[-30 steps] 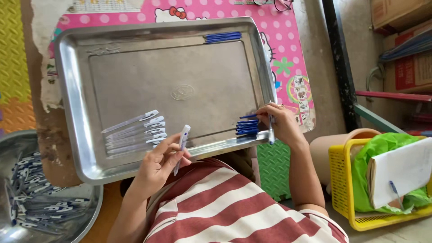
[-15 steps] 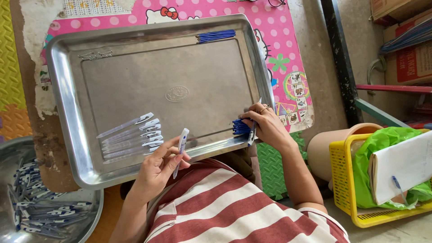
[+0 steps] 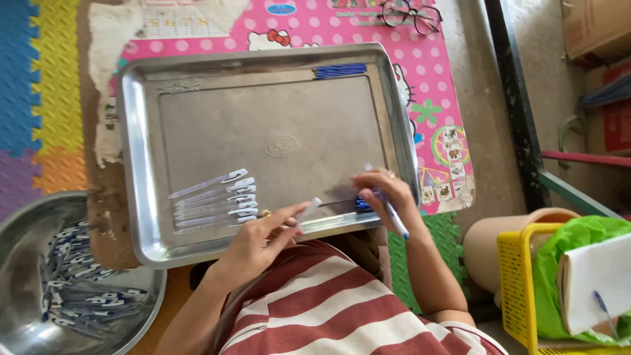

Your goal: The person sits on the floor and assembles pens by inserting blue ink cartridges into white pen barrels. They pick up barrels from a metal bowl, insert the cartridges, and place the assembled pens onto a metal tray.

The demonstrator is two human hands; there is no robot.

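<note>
pen parts (image 3: 307,212), seemingly, in both hands

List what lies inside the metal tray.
Inside the metal tray: a row of clear pen barrels, blue refills at the far rim, more blue pieces mostly covered by the right hand.

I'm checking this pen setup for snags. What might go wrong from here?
The tray overhangs toward the lap, and both hands work at that near edge, so pressing down might tip it. The left hand hovers right beside the row of clear barrels and could scatter them. The pen in the right hand sits loosely between the fingers and may slip.
</note>
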